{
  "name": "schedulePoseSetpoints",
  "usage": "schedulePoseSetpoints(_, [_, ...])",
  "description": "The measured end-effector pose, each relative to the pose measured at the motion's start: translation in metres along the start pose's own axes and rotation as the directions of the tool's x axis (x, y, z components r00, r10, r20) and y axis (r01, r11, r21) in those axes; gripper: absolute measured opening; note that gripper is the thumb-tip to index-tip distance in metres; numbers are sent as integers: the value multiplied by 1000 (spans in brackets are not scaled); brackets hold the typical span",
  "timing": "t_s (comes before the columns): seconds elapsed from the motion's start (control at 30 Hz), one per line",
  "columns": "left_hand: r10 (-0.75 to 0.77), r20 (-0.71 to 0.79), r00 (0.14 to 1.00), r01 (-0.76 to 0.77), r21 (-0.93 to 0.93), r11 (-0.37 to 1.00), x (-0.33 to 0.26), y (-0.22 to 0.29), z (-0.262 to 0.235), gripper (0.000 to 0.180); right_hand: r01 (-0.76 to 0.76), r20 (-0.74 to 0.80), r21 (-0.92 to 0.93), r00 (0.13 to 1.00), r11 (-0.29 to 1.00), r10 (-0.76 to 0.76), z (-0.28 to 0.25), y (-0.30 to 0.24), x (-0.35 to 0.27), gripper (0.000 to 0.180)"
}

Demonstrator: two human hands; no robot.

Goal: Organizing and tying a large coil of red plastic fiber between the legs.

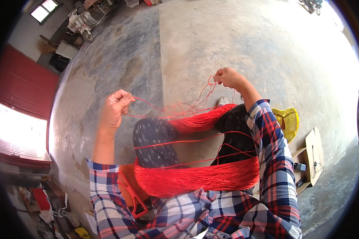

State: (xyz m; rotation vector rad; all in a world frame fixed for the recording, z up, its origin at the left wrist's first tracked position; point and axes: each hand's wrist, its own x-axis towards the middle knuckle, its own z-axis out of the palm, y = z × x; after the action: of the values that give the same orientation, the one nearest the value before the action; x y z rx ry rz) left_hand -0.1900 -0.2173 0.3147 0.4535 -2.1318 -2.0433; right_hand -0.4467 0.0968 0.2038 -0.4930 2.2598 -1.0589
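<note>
A thick hank of thin red cord (195, 177) is looped around both my knees, one bundle across my lap and another beyond the knees. My left hand (117, 106), raised left of the knees, pinches a strand of the cord. Farther out and to the right, my right hand (228, 78) is closed on another strand, with loose loops hanging under it. Between the hands the slack cord lies in tangled curls above the far bundle. A few single strands cross the gap between my thighs.
An orange plastic chair (133, 191) is beside me at the left. To my right are a yellow mesh basket (288, 121) and an open cardboard box (313, 159) with small dark items. A red cabinet (24, 79) stands far left, near a parked bike (81, 26).
</note>
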Motion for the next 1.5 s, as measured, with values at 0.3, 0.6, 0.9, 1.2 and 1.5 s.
schedulePoseSetpoints(0.3, [156,246,956,-256,453,854,7,3,85,12,279,-2,-101,960,955,-280,27,-33,-17,33])
schedulePoseSetpoints(0.6, [84,178,981,-142,346,927,46,-12,98,16,101,308,568,894,817,-324,33,-60,-47,33])
schedulePoseSetpoints(0.9, [-98,-470,877,252,278,927,29,-75,-112,15,596,-710,678,683,430,174,-33,-3,-12,22])
schedulePoseSetpoints(1.2, [88,186,979,-179,564,806,34,-37,77,17,322,-136,421,947,848,-292,46,-66,-37,27])
schedulePoseSetpoints(1.5, [53,13,999,-54,329,943,66,-49,33,14,233,-188,834,972,499,-139,7,-46,-33,13])
